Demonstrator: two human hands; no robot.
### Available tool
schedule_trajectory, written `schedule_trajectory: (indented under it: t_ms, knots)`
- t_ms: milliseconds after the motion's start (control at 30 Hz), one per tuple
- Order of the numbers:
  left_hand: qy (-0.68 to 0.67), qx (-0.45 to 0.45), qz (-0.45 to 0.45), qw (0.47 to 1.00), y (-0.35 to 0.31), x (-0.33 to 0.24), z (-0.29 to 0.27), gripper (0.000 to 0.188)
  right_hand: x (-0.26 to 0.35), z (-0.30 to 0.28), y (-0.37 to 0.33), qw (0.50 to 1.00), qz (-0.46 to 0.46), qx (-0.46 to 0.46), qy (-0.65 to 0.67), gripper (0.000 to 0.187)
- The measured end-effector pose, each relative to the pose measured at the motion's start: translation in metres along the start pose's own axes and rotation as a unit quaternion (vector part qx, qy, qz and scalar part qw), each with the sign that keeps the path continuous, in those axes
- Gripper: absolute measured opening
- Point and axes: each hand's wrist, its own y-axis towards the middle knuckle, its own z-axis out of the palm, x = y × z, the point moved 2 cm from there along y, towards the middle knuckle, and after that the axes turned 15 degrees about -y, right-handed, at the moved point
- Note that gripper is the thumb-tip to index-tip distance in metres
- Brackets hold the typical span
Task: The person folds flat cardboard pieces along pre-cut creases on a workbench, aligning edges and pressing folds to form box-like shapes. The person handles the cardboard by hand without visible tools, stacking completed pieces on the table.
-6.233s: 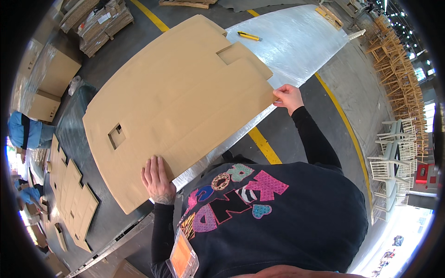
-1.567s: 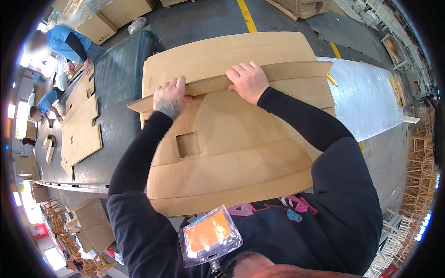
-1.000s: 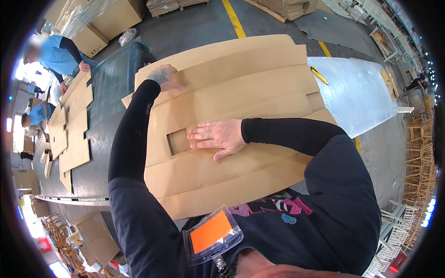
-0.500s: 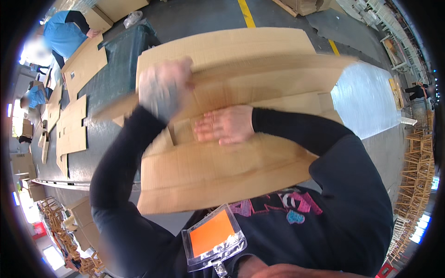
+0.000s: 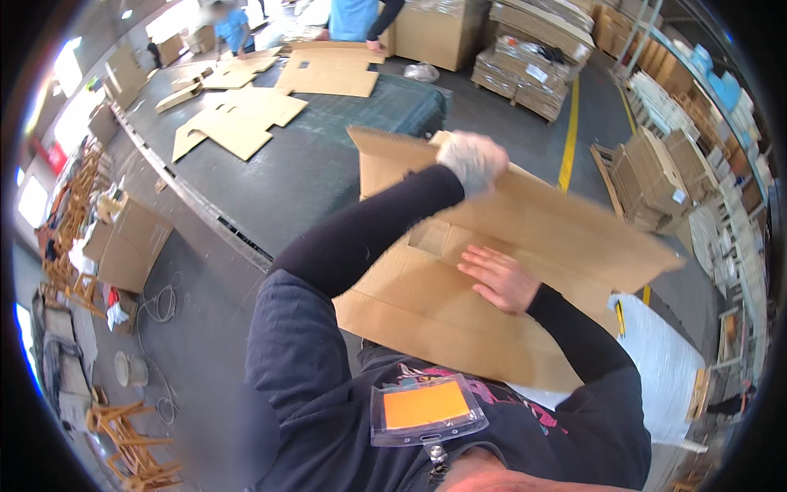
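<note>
A large brown cardboard box (image 5: 426, 303), partly folded, lies in front of my body. My left hand (image 5: 474, 160), greyish on its back and smeared by motion, is closed over the upper edge of a raised cardboard panel (image 5: 566, 221). That panel slants up on the far side of the box, its right end blurred. Flat against the cardboard inside the fold rests my right hand (image 5: 502, 280), fingers stretched out and holding nothing. Another flap (image 5: 389, 156) stands up left of my left hand.
Cut cardboard sheets (image 5: 238, 123) lie on the dark table (image 5: 303, 168) at far left, where people in blue (image 5: 354, 20) work. Wrapped stacks (image 5: 525, 74) stand at the back. A white-wrapped stack (image 5: 656, 361) is close on my right. A bucket (image 5: 131, 369) and cable lie left.
My view has turned, so the table and people now show farther right. The cardboard panel in my left hand is raised more steeply. My right hand stays flat on the cardboard.
</note>
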Motion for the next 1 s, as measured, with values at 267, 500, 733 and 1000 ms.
schedule_trajectory:
  t_ms: [267,500,733,1000]
  knots:
    - [-0.498,-0.130,-0.263,0.816,-0.085,0.298,-0.117,0.041,0.005,-0.153,-0.057,0.915,0.309,-0.222,0.133,0.047]
    - [-0.643,-0.411,-0.358,0.538,-0.221,0.507,-0.060,0.040,0.005,-0.092,-0.111,0.529,0.614,-0.481,0.334,0.037]
    - [-0.694,-0.425,-0.446,0.372,-0.173,0.568,0.000,0.043,0.041,-0.035,-0.064,0.408,0.729,-0.435,0.335,0.035]
    - [-0.425,-0.347,-0.501,0.669,-0.081,0.585,0.042,0.067,0.069,-0.018,-0.052,0.414,0.793,-0.372,0.249,0.034]
